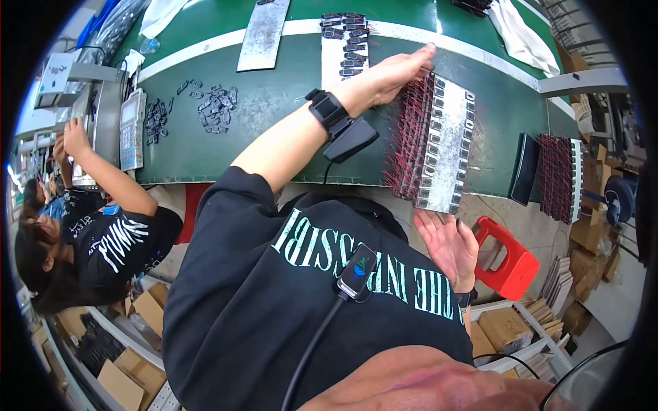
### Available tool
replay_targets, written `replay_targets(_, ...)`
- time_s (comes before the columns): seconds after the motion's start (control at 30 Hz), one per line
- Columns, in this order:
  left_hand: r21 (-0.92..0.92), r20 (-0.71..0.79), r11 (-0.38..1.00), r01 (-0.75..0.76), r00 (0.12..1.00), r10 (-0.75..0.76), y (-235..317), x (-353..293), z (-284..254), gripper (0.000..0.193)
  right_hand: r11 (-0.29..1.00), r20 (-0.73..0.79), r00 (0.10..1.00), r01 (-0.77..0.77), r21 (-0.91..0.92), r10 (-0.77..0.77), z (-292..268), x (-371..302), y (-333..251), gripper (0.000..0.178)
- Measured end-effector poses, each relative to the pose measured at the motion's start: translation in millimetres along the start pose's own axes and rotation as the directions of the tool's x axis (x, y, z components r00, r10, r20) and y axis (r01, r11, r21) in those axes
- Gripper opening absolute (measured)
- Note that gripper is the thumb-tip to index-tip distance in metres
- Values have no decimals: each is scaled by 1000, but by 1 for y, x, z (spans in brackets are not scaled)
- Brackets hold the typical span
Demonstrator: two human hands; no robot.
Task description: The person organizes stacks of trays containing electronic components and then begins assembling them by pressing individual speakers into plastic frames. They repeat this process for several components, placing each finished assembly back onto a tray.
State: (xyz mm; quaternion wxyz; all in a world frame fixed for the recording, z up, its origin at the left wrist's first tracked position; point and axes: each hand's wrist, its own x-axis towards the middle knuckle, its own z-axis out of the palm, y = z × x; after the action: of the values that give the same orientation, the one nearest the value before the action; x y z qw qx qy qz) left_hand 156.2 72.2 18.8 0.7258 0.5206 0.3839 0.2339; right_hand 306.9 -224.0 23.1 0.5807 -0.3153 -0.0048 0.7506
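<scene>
A pale metal plate (448,147) stands close to the table's near edge, with small black modules along both long sides. Rows of modules with thin red wires (411,137) crowd against its left side. My left hand (397,74) is at the far end of these rows, fingers stretched out; its fingertips partly overlap each other. At the plate's near end, my right hand (449,248) is palm up with fingers extended, the fingertips at or just under the plate's edge; contact is hard to tell. A black wristband with a box (339,123) is on my left wrist.
Loose black modules (218,109) lie in piles on the green table (274,154). Farther back are a bare metal plate (262,41) and a module-covered plate (346,65). A keypad device (130,133) and another person (103,212) are left; a red stool (524,268) stands right.
</scene>
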Motion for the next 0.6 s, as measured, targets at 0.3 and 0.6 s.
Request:
replay_targets(0.3,153,-295,944,-293,898,326,-16,-61,-9,64,980,3,988,-150,-129,151,3,-2,10,56)
replay_targets(0.6,913,-339,407,1,558,757,-52,-222,-126,47,591,70,926,294,-751,-371,-4,-51,-91,34)
